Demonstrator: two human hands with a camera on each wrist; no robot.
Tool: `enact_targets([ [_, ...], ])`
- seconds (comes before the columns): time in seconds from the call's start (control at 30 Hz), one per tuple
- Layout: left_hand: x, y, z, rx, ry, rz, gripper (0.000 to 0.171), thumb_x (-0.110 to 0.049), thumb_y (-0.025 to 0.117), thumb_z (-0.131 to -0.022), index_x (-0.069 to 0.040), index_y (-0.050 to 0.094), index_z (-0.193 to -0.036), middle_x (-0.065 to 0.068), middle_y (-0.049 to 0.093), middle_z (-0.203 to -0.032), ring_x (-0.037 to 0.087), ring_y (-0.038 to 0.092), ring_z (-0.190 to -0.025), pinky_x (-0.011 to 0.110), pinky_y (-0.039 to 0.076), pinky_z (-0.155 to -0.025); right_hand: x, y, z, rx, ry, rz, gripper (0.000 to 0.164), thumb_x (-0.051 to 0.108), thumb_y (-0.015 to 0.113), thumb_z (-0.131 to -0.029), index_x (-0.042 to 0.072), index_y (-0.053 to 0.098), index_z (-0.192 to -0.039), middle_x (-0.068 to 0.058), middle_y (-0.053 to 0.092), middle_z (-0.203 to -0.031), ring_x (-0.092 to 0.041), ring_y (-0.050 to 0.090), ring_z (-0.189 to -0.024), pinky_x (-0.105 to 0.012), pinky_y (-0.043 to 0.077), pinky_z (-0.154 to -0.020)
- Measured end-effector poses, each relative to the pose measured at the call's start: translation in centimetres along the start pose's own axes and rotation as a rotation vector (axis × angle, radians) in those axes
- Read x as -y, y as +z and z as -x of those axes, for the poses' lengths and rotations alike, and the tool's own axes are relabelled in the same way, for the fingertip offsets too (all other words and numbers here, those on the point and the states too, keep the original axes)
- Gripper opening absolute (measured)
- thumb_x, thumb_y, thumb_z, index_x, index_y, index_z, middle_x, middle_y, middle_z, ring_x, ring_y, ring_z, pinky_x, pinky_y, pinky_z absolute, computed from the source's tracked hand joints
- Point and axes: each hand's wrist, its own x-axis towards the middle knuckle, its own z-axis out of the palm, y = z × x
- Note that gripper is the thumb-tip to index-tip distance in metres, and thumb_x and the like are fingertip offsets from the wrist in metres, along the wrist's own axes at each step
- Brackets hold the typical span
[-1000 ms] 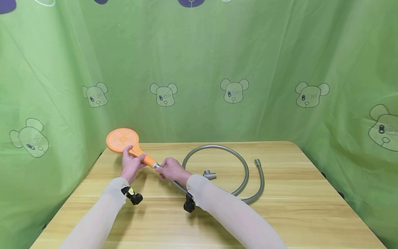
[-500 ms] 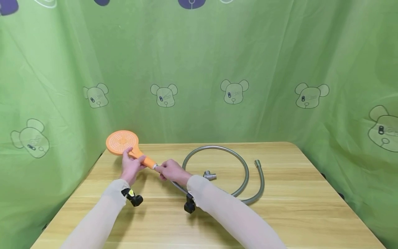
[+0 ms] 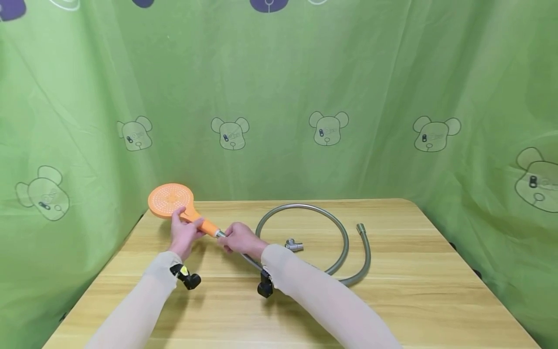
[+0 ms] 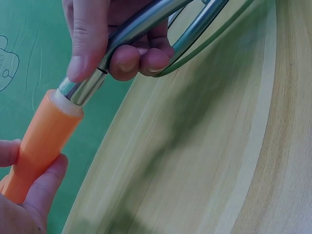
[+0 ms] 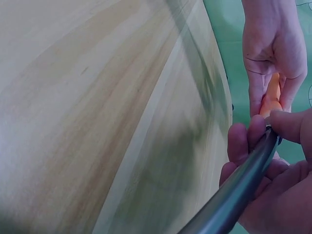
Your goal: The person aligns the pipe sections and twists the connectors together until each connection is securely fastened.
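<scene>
Shower head (image 3: 171, 199) is held nr the far L corner of the surface (image 3: 414, 291), L hand (image 3: 183, 235) w/ fingers & thumb gripping its handle (image 4: 46, 139), R hand (image 3: 241, 238) pinching the metal hose end (image 4: 87, 90) at the handle's tip. For this joint, prob. best to keep both parts in line, hold the handle steady w/ L & turn just the fitting w/ R, gently. Hose (image 3: 347, 237) should stay slack so it doesn't twist.

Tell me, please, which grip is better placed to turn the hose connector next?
Probably the right grip: it pinches the silver hose connector, while the left grip holds the orange hand shower.
</scene>
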Motion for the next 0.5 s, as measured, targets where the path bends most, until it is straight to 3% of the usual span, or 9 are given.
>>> enact_targets([
  [0.3, -0.08, 0.17, 0.17, -0.011, -0.006, -0.015, 0.079, 0.003, 0.059, -0.097, -0.015, 0.013, -0.158, 0.022, 0.048, -0.123, 0.012, 0.068, -0.081, 0.031, 0.062, -0.084, 0.24, -0.05, 0.30, 0.028, -0.009, 0.004, 0.033, 0.025, 0.059, -0.102, -0.005, 0.071, -0.100, -0.023, 0.073, -0.088, -0.017, 0.061, -0.064, -0.023, 0.046, -0.060],
  [0.5, -0.05, 0.29, 0.16, -0.018, -0.014, -0.005, 0.078, 0.005, 0.058, -0.096, -0.015, 0.014, -0.157, 0.022, 0.047, -0.125, 0.012, 0.067, -0.081, 0.031, 0.062, -0.084, 0.21, -0.14, 0.33, 0.004, 0.011, -0.013, 0.032, 0.031, 0.069, -0.096, 0.002, 0.062, -0.108, -0.021, 0.074, -0.087, -0.018, 0.065, -0.065, -0.024, 0.047, -0.064],
])
